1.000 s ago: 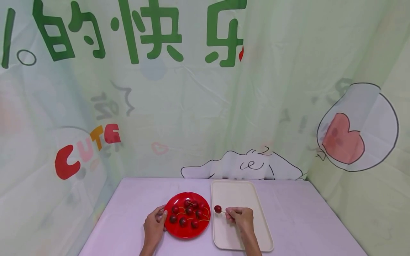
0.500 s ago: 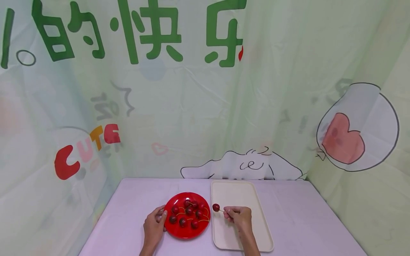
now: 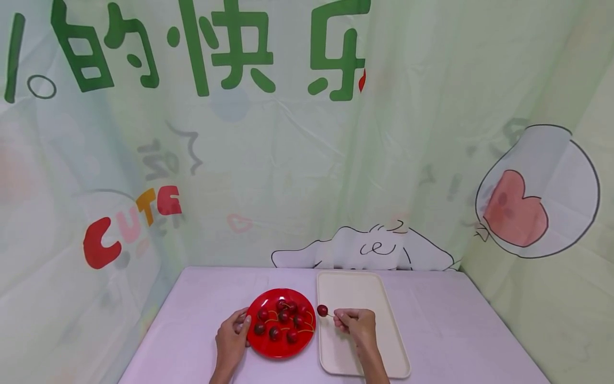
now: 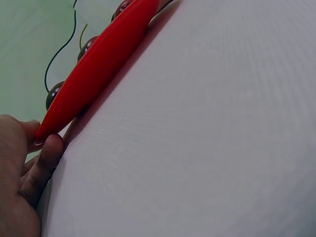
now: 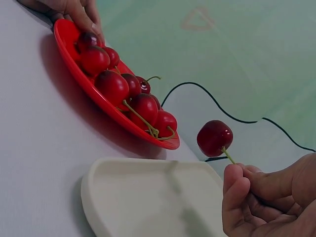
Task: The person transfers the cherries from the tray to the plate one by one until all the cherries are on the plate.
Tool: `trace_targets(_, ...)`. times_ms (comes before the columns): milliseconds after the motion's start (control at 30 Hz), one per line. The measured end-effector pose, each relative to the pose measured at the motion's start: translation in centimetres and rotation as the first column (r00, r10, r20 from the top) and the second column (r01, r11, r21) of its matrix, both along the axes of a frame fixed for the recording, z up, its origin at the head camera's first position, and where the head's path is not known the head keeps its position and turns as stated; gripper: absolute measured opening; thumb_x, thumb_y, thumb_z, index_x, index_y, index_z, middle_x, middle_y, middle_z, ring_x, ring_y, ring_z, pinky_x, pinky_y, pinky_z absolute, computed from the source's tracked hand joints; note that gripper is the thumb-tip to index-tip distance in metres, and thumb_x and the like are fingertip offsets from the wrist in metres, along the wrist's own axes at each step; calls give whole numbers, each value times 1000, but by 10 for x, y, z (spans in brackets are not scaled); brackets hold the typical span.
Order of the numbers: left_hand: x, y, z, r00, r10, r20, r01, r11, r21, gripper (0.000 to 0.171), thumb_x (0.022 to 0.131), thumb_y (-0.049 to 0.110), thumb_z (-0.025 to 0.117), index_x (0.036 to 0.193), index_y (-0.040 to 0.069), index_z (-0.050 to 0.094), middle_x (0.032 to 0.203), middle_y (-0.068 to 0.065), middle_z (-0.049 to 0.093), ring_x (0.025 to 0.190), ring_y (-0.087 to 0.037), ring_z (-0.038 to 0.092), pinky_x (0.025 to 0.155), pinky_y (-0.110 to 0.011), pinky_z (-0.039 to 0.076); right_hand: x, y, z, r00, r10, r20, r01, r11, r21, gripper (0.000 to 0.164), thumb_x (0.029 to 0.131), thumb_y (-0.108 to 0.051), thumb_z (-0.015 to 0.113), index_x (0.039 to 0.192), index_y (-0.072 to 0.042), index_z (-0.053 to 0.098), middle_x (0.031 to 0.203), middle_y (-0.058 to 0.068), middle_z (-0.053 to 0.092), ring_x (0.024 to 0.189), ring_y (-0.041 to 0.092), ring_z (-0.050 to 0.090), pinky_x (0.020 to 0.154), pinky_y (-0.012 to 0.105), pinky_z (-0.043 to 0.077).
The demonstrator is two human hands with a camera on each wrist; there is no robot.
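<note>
My right hand (image 3: pixel 357 324) pinches a dark red cherry (image 3: pixel 322 310) by its stem, thumb against fingertips. In the right wrist view the cherry (image 5: pixel 215 138) hangs in the air above the cream tray (image 5: pixel 143 170), near the tray's left edge. On the left, my left hand (image 3: pixel 232 337) grips the rim of a round red plate (image 3: pixel 280 353), thumb on top and fingers below, as the left wrist view shows at the plate's edge (image 4: pixel 94 79). Several cherries (image 3: pixel 274 333) with stems lie on the plate.
The rectangular cream tray (image 3: pixel 352 288) lies just right of the plate, under my right hand. Both stand on a table with a pale lilac cloth (image 3: pixel 446 325). A printed curtain (image 3: pixel 307 160) hangs behind and at both sides.
My right hand has shifted slightly left with the cherry, bringing it closer to the plate. The left hand and the plate have stayed where they were.
</note>
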State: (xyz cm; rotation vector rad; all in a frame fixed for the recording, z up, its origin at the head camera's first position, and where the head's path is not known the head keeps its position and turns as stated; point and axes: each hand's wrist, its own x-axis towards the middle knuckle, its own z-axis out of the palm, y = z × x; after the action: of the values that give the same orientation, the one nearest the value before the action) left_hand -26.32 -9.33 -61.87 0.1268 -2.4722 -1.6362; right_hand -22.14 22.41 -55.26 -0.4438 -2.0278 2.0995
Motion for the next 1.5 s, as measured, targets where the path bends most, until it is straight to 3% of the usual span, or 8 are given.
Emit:
trace_targets(267,0,0,-2,1000,1,-6,-1,1000,-2,34,107,13,70,140,3,71,112,-17,77,57,-15,63,53,-21,56,-3,-2,-1,1000,1,8,-1,1000,-10,19,103,7,68,108,24,73,77,13,79,64,9,71,59,18,61)
trace_targets(600,3,0,4,1000,-6,-31,6,1000,7,33,107,11,71,138,1,72,109,-16,77,54,-13,62,50,-21,55,3,-10,11,1000,20,-5,-20,1000,-14,19,102,9,68,109,26,72,79,16,80,65,8,72,61,18,61)
trace_targets(933,3,-1,4,1000,1,-20,-1,1000,11,34,107,12,70,140,2,71,110,-16,76,55,-13,62,52,-20,55,-1,-16,5,999,36,2,-36,999,-9,19,101,8,70,110,25,73,81,18,81,65,9,72,62,19,62)
trace_targets(1267,-1,1,1,999,13,-31,-13,1000,-5,33,107,13,70,139,4,72,110,-15,76,56,-12,61,52,-20,56,-2,-26,9,999,52,-8,-52,999,3,18,99,8,72,108,24,73,81,19,80,64,9,72,62,18,62)
trace_targets(1500,1,0,5,999,-2,-39,3,1000,3,33,107,11,70,139,1,71,110,-17,76,56,-13,62,52,-21,56,-6,-30,10,998,63,-9,-63,998,15,19,99,8,73,108,24,73,80,19,80,64,10,71,61,18,61)
